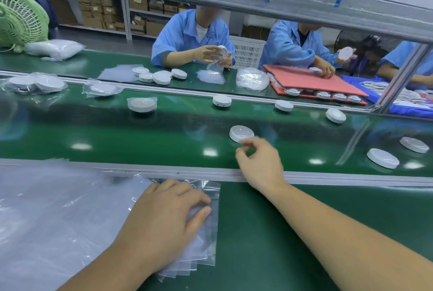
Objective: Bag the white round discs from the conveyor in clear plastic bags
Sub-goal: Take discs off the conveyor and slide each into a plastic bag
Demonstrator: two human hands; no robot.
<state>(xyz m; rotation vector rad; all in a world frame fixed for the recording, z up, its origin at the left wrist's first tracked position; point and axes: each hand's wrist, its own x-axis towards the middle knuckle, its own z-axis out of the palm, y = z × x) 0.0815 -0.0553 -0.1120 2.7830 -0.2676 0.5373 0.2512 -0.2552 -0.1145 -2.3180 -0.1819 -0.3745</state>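
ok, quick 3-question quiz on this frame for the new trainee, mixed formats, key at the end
1. True or false: the right hand holds the nearest disc up above the belt.
2. What does the left hand rest on? A) a red tray B) a stack of clear bags C) a white disc
3. Fill in: the disc left of centre on the belt sits inside a clear ___.
Key: 1 false, the nearest disc lies on the belt, just beyond the right hand's fingertips; 2 B; 3 bag.
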